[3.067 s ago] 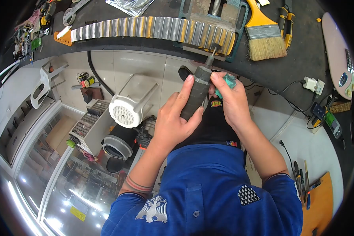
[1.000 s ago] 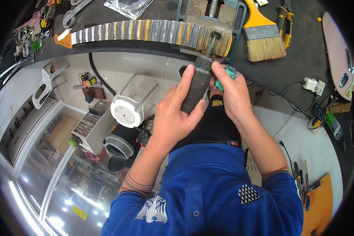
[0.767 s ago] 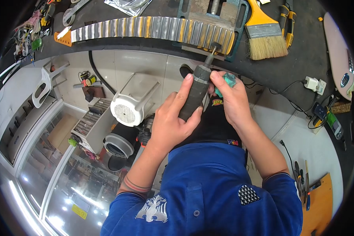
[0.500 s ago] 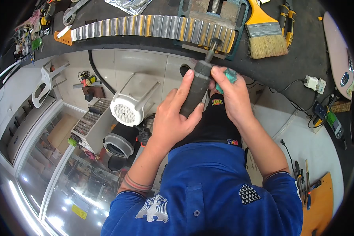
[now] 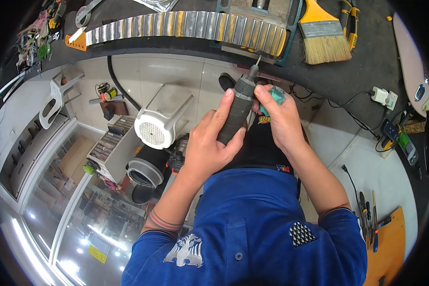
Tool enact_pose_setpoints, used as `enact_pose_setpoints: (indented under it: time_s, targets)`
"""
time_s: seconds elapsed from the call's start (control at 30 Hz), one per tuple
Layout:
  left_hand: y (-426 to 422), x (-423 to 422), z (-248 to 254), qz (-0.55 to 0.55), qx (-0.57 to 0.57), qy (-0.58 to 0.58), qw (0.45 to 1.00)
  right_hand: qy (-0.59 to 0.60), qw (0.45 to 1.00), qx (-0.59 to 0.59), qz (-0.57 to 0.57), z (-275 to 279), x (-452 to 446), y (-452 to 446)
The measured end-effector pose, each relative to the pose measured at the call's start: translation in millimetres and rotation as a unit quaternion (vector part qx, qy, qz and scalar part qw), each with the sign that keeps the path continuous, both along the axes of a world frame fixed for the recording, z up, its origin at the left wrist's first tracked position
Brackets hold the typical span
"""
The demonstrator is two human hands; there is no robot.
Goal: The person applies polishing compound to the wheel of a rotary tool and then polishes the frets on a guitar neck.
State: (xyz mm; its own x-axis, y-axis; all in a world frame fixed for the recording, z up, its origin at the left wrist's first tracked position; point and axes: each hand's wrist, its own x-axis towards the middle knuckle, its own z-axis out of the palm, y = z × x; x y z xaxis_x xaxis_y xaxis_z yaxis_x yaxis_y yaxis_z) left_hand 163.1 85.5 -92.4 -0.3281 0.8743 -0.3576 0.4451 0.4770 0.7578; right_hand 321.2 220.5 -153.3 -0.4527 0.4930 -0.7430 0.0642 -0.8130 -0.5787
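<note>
My left hand [image 5: 212, 136] is closed round the dark body of a rotary grinder [image 5: 237, 107], its index finger stretched along the side. The tool's thin bit [image 5: 258, 61] points up toward the bench edge, apart from the strip. My right hand [image 5: 282, 117] is closed on a crumpled-looking green lump [image 5: 274, 98], its thumb by the grinder's collar. Whether the right fingers also grip the grinder is hidden. Beyond the bit lies a long, curved, ribbed metal strip [image 5: 190, 25] with grey and yellowish bands.
A green-edged vise [image 5: 282, 57] sits under the strip's right end. To its right are a wide paintbrush [image 5: 325, 38] and yellow-black pliers [image 5: 352, 31]. Plugs and cables [image 5: 383, 97] lie at the bench's right edge. A white stool [image 5: 155, 128] stands below the bench.
The grinder's tip has drawn back from the strip toward me. A small disc-like head at its end showed before; now only a thin tip shows. Both hands keep their hold.
</note>
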Motion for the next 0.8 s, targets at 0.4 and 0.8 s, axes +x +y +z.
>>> enact_pose_setpoints:
  time_s: [0.4, 0.8]
  targets:
    - [16.0, 5.8, -4.5, -0.002, 0.000, -0.001, 1.000, 0.002, 1.000, 0.015, -0.024, -4.7, 5.0, 6.9]
    - [7.9, 10.0, -8.7, 0.005, 0.010, -0.003, 1.000, -0.002, 1.000, 0.013, 0.001, -5.9, 9.3, 5.5]
